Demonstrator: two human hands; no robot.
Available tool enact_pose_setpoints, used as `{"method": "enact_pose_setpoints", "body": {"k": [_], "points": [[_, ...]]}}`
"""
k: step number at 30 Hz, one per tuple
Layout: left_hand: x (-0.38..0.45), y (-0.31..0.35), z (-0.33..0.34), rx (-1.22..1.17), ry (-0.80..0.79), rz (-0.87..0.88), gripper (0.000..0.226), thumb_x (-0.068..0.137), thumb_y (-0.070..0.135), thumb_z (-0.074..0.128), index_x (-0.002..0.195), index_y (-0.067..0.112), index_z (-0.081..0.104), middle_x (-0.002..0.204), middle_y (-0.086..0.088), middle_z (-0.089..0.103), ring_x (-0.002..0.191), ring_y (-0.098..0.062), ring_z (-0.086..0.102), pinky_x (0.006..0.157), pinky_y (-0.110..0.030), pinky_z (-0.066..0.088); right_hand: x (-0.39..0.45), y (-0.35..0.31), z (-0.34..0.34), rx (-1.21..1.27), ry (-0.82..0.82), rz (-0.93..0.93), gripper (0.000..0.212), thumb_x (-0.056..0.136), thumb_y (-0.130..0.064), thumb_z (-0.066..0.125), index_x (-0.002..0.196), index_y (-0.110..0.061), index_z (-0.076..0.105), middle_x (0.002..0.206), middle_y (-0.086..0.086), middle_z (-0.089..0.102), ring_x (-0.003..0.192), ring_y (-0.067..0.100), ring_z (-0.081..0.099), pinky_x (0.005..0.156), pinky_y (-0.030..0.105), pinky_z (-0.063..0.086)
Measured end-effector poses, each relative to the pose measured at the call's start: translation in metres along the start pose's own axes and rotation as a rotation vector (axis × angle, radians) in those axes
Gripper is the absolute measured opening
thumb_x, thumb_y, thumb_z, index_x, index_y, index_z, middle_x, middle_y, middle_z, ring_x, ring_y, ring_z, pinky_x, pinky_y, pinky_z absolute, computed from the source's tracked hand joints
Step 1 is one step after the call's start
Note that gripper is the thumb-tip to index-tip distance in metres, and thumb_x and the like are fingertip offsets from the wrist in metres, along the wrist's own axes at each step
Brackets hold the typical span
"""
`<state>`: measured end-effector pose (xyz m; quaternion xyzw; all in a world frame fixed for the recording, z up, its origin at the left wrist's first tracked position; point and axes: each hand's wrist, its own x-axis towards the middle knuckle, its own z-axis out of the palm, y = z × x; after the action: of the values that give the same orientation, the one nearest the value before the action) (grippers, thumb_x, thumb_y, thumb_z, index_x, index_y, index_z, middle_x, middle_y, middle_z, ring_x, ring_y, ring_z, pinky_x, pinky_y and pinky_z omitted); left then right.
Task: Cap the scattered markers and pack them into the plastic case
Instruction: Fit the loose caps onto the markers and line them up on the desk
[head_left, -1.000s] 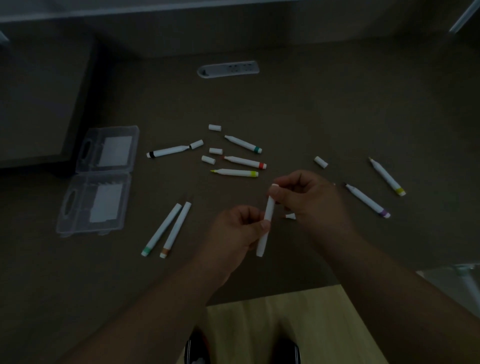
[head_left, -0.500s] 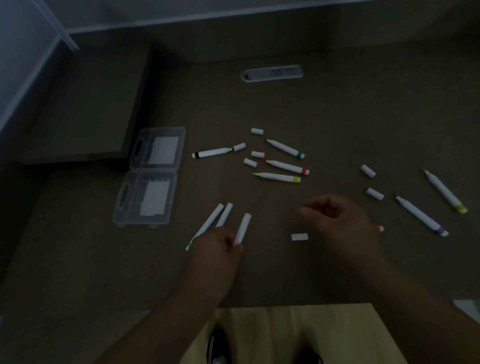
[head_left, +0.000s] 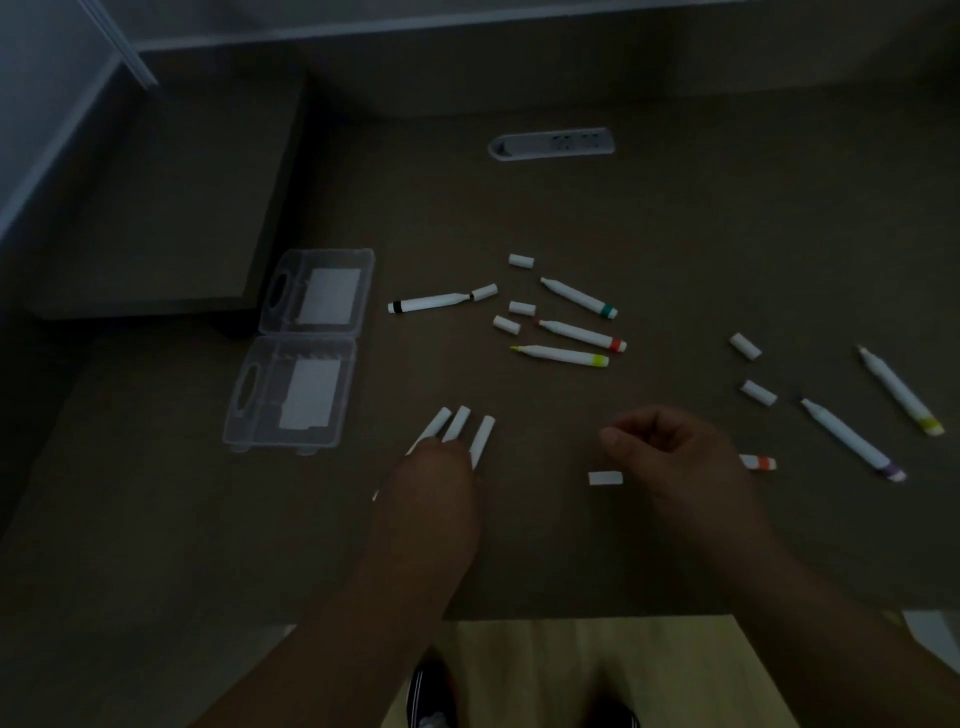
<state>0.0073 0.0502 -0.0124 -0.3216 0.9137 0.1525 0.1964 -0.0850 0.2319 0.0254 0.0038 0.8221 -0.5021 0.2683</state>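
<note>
A person is working at a dark desk (head_left: 675, 234) in dim light. The plastic case (head_left: 306, 348) is lying open toward the desk's left edge, both halves showing only pale inserts; no marker is lying in it. Three capped markers (head_left: 460, 423) are lying side by side near the front edge, and the left hand (head_left: 436, 467) is covering their lower ends; whether it is gripping the rightmost one cannot be told. The right hand (head_left: 670, 452) is hovering with loosely curled fingers, holding nothing, just above a loose cap (head_left: 605, 478). Uncapped markers are numbering six in plain sight: a black-banded marker (head_left: 426, 302), a green-banded (head_left: 579, 297), a red-banded (head_left: 582, 333), a yellow-banded (head_left: 561, 355), a purple-banded (head_left: 852, 439) and a second yellow (head_left: 901, 389); a seventh red-banded end (head_left: 759, 462) is showing beside the right hand. Loose caps are numbering seven. Judged so, capping is under way with most left, and packing is not yet begun.
</note>
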Motion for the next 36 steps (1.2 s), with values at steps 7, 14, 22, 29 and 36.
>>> {"method": "enact_pose_setpoints", "body": {"k": [7, 14, 22, 29, 36], "points": [[-0.003, -0.003, 0.002, 0.000, 0.057, -0.004, 0.032, 0.098, 0.032, 0.056, 0.127, 0.017, 0.057, 0.125, -0.005, 0.061, 0.108, -0.018, 0.061, 0.092, -0.031, 0.049, -0.005, 0.010, -0.022, -0.006, 0.077, 0.010, 0.003, 0.087, -0.029, 0.069, 0.090, -0.031, 0.069, 0.087, -0.010, 0.070, 0.082, 0.002, 0.065, 0.066, 0.021, 0.046], [-0.019, 0.035, -0.015, 0.079, 0.157, 0.254, 0.036, 0.099, 0.041, 0.049, 0.128, 0.022, 0.058, 0.139, 0.001, 0.053, 0.131, -0.014, 0.046, 0.110, -0.029, 0.035, 0.007, 0.022, -0.109, 0.012, 0.419, -0.094, 0.009, 0.090, -0.025, 0.066, 0.083, -0.026, 0.071, 0.079, -0.006, 0.071, 0.066, -0.006, 0.060, 0.064, 0.018, 0.042], [-0.023, 0.107, 0.010, -0.033, -0.009, 0.370, 0.050, 0.096, 0.044, 0.055, 0.142, 0.030, 0.043, 0.149, 0.004, 0.038, 0.139, -0.016, 0.032, 0.115, -0.036, 0.028, 0.018, 0.049, -0.122, -0.523, 0.255, -0.259, 0.018, 0.087, -0.012, 0.069, 0.101, -0.024, 0.071, 0.096, -0.008, 0.061, 0.086, 0.001, 0.053, 0.081, 0.024, 0.043], [-0.016, 0.105, 0.029, -0.007, 0.033, 0.322, 0.044, 0.094, 0.043, 0.058, 0.136, 0.033, 0.051, 0.145, 0.003, 0.043, 0.137, -0.017, 0.035, 0.115, -0.036, 0.033, 0.033, 0.059, -0.100, -0.886, 0.038, -0.303, 0.038, 0.089, -0.033, 0.065, 0.127, -0.031, 0.061, 0.128, -0.005, 0.053, 0.123, 0.015, 0.043, 0.103, 0.032, 0.036], [-0.016, 0.096, 0.033, -0.047, 0.090, 0.333, 0.050, 0.090, 0.049, 0.061, 0.137, 0.035, 0.051, 0.141, 0.008, 0.047, 0.134, -0.012, 0.036, 0.111, -0.030, 0.030, 0.041, 0.066, -0.100, -0.878, 0.044, -0.212, 0.025, 0.089, -0.036, 0.066, 0.112, -0.026, 0.067, 0.113, -0.003, 0.055, 0.109, 0.014, 0.050, 0.092, 0.028, 0.042]]}}
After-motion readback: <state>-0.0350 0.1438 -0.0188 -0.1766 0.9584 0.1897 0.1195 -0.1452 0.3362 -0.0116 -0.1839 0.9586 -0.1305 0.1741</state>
